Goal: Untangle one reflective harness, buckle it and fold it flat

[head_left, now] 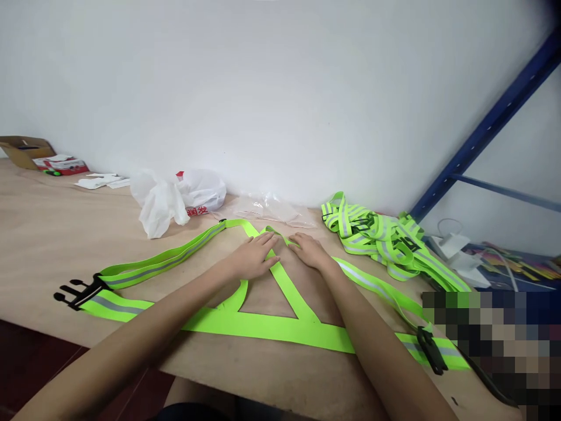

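A neon-green reflective harness (272, 330) of wide elastic straps with grey stripes lies spread on the wooden table. My left hand (254, 255) rests palm down on its crossing shoulder straps, with the fingers stretched out and the thumb apart. Just to the right, my right hand (308, 250) lies palm down at the top of the other strap, fingers extended and slightly bent. A black pronged buckle (79, 292) sits at the harness's left end. At its right end is the black mating buckle (430, 349). My forearms cover parts of the lower band.
A tangled pile of similar green straps (372, 234) lies at the back right. White plastic bags (160, 202) and clear bags (267, 207) stand along the wall. A cardboard box (28, 153) is at far left; a blue metal frame (486, 128) rises at right.
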A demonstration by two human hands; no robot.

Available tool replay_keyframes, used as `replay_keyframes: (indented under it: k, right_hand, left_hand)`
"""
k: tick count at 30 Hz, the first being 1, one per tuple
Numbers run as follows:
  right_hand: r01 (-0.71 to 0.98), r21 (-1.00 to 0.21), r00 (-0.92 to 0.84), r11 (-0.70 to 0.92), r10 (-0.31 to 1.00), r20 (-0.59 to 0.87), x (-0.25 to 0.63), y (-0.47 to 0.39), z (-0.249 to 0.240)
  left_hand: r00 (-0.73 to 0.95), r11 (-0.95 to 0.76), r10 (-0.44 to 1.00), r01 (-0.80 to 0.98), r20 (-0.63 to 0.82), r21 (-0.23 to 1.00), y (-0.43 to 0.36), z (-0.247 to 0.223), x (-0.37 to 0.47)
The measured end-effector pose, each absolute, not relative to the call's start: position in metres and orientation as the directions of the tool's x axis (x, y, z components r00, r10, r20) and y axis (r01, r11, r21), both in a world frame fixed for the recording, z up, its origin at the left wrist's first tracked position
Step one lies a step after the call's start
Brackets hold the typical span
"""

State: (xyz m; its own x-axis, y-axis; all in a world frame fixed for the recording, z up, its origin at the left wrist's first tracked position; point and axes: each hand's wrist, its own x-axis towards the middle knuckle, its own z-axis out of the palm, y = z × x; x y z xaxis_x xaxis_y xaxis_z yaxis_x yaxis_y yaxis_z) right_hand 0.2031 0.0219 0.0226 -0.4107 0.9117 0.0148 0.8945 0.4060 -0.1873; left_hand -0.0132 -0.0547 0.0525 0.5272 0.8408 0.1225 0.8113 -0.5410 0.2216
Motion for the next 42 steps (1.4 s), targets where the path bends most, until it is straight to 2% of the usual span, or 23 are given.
replay_keyframes:
  k: [6, 10, 13, 16, 18, 21, 24, 28, 32, 42]
  right_hand:
    - [0.955, -0.186, -0.243, 0.229, 0.968, -0.054, 0.209, 0.034, 0.002]
    - [0.984, -0.155, -0.086, 0.088, 0.996, 0.019, 0.222, 0.048, -0.008]
    - [0.989, -0.131, -0.052, 0.062, 0.996, 0.077, 0.226, 0.05, -0.011]
    - [0.989, -0.102, -0.084, 0.102, 0.982, 0.168, 0.22, 0.045, -0.005]
    - [0.978, -0.087, -0.163, 0.191, 0.952, 0.257, 0.212, 0.04, 0.001]
    - [0.922, -0.148, -0.297, 0.357, 0.9, 0.319, 0.198, 0.033, 0.008]
    - [0.849, -0.278, -0.387, 0.449, 0.888, 0.249, 0.188, 0.03, 0.007]
    - [0.819, -0.354, -0.484, 0.451, 0.875, -0.004, 0.188, 0.028, 0.004]
    - [0.845, -0.342, -0.483, 0.412, 0.862, -0.156, 0.193, 0.025, 0.007]
    - [0.911, -0.243, -0.386, 0.333, 0.896, -0.218, 0.2, 0.039, 0.006]
  left_hand:
    - [0.536, -0.519, 0.843, 0.833, -0.048, 0.191, -0.039, 0.008, -0.009]
    - [0.545, -0.523, 0.833, 0.831, -0.09, 0.192, -0.042, 0.011, -0.01]
    - [0.547, -0.523, 0.829, 0.831, -0.114, 0.189, -0.042, 0.014, -0.01]
    - [0.54, -0.517, 0.836, 0.836, -0.103, 0.186, -0.042, 0.014, -0.009]
    - [0.529, -0.507, 0.844, 0.841, -0.092, 0.189, -0.043, 0.013, -0.009]
    - [0.488, -0.466, 0.87, 0.861, -0.072, 0.205, -0.042, 0.012, -0.009]
    - [0.439, -0.416, 0.897, 0.879, -0.055, 0.231, -0.04, 0.012, -0.009]
    - [0.442, -0.417, 0.895, 0.877, -0.059, 0.24, -0.036, 0.012, -0.011]
    - [0.461, -0.438, 0.887, 0.865, -0.041, 0.245, -0.034, 0.011, -0.012]
    - [0.485, -0.455, 0.871, 0.855, -0.074, 0.251, -0.033, 0.016, -0.014]
